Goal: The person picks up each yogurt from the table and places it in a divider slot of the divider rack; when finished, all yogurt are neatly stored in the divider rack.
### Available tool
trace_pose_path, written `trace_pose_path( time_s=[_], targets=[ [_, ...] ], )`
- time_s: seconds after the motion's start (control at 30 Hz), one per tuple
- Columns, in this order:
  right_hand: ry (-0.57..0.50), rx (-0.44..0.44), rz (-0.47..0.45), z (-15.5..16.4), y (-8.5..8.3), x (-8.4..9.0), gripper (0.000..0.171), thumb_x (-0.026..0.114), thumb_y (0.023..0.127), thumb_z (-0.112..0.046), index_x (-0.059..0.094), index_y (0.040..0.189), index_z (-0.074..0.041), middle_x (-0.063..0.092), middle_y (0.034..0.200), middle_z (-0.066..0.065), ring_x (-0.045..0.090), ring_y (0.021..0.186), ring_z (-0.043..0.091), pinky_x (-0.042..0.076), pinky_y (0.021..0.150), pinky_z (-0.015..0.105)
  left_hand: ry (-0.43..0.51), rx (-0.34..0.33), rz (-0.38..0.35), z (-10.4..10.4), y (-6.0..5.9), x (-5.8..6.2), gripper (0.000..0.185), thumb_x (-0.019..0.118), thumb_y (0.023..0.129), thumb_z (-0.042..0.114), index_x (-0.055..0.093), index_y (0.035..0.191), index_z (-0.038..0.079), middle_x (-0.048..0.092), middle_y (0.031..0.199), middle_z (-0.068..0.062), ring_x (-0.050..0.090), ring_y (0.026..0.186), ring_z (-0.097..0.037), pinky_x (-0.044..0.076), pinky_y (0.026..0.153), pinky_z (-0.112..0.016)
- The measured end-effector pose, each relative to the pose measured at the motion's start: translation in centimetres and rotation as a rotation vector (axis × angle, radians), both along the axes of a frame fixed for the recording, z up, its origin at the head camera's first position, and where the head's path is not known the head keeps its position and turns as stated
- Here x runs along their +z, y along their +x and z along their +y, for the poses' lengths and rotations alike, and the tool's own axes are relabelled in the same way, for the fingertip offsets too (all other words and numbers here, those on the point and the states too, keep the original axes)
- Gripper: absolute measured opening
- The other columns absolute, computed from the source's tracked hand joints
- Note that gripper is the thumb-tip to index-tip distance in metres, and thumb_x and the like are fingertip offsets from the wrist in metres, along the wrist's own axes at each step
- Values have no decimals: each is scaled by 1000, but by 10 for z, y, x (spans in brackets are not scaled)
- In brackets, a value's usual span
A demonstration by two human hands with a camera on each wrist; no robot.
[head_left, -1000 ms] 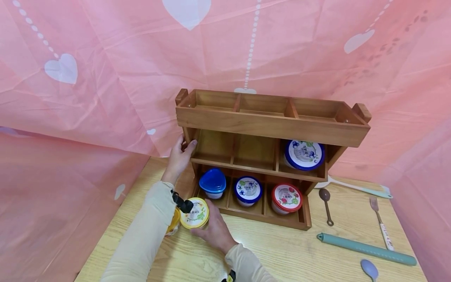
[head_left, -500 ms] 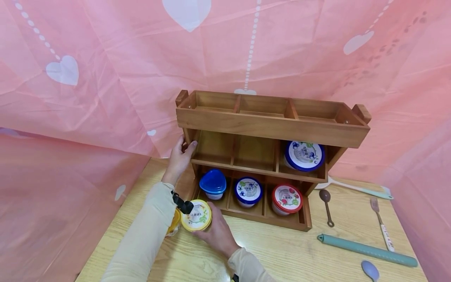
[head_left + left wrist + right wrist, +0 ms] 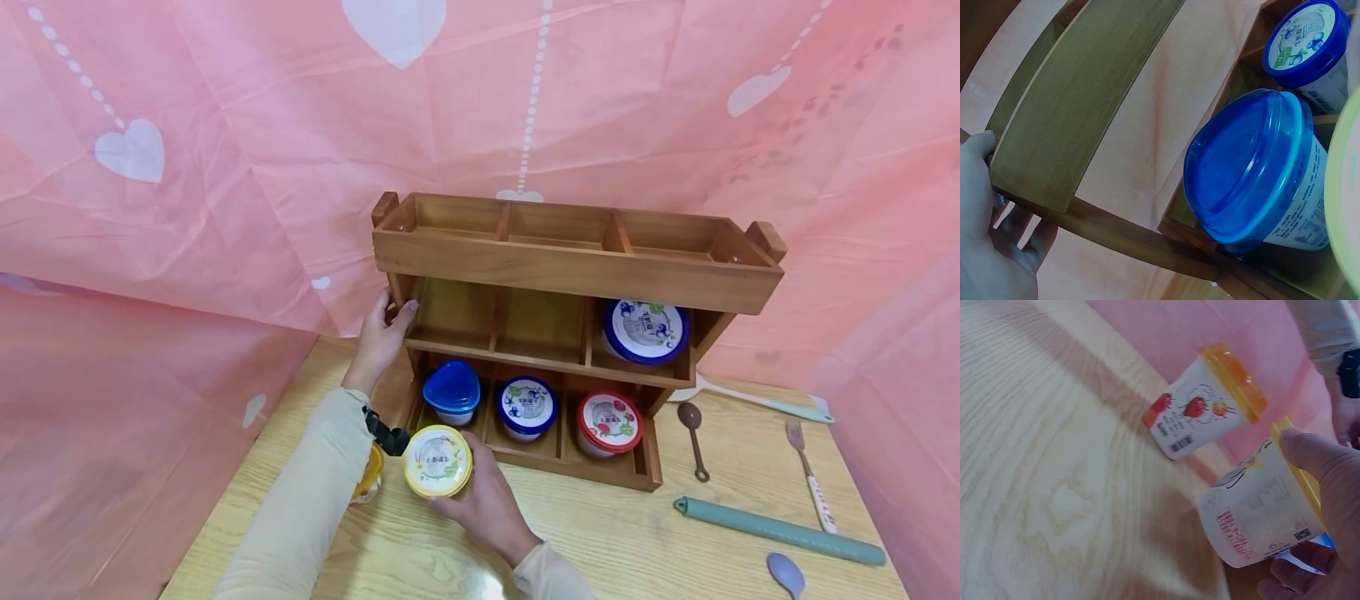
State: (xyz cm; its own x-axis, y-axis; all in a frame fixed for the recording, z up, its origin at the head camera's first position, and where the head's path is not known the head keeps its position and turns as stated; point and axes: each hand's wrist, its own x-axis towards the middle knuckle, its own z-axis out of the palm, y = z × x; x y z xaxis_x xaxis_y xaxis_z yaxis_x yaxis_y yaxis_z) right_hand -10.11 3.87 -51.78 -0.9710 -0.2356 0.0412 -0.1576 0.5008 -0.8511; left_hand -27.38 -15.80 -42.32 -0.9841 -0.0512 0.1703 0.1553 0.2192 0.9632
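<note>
Plainly, we find the left hand (image 3: 379, 335) gripping the rack (image 3: 577, 271) at its left side, presumably for steadiness; the right hand (image 3: 491, 506) grips the yellow-lidded tub (image 3: 437, 461) by its rim, near the rack's left front.

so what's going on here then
A person is holding a yellow-lidded tub in the right hand, just in front of a wooden rack, while the left hand grips the rack's left side. Three tubs fill the bottom tier: one with a rounded-triangle blue lid, a round blue-lidded one and a red-lidded one. Another blue-lidded tub sits in the middle tier's right compartment. An orange-lidded tub stands on the table.
</note>
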Motion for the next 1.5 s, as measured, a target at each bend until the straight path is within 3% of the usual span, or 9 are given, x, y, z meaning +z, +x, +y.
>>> trace_pose_path(
  time_s=[0.27, 0.4, 0.6, 1.0, 1.33, 1.5],
  targets=[
    [0, -52, 62, 27, 2, 21, 101, 91, 68, -30, 34, 147, -3, 49, 142, 16, 50, 131, 30, 43, 108, 50, 22, -36, -15, -3, 1, 0, 53, 56, 101, 36, 40, 148, 18, 51, 143, -16, 52, 130, -34, 43, 110, -50],
    [14, -78, 126, 41, 5, 35, 102, 92, 66, -26, 35, 146, -1, 50, 142, 17, 52, 129, 30, 46, 104, 49, 56, -55, -21, -4, 1, -1, 53, 57, 101, 31, 39, 148, 16, 50, 143, -16, 51, 132, -32, 42, 111, -48],
    [43, -130, 128, 62, 7, 62, 105, 93, 65, -28, 34, 149, -4, 47, 147, 15, 50, 131, 29, 46, 105, 49, 93, -97, -16, -7, -2, -2, 52, 58, 100, 24, 40, 147, 13, 51, 141, -18, 52, 130, -31, 42, 111, -46],
    [64, -172, 173, 100, 5, 129, 102, 91, 69, -32, 31, 149, -13, 47, 142, 10, 52, 125, 28, 52, 96, 48, 3, -217, -71, -25, -4, 11, 60, 62, 97, 33, 37, 149, 17, 46, 148, -11, 46, 136, -30, 39, 113, -47],
    [83, -224, 219, 116, -3, 157, 102, 89, 72, -35, 27, 151, -16, 50, 138, 8, 60, 112, 28, 52, 91, 43, -15, -275, -123, -31, -9, 15, 58, 63, 97, 30, 37, 147, 17, 41, 150, -10, 44, 138, -29, 37, 114, -48],
    [70, -238, 217, 118, -12, 165, 104, 87, 75, -34, 22, 154, -15, 48, 141, 10, 59, 115, 26, 51, 93, 38, -27, -273, -146, -32, -10, 16, 58, 64, 96, 32, 37, 146, 17, 41, 151, -9, 43, 138, -28, 36, 115, -48]
  ],
)
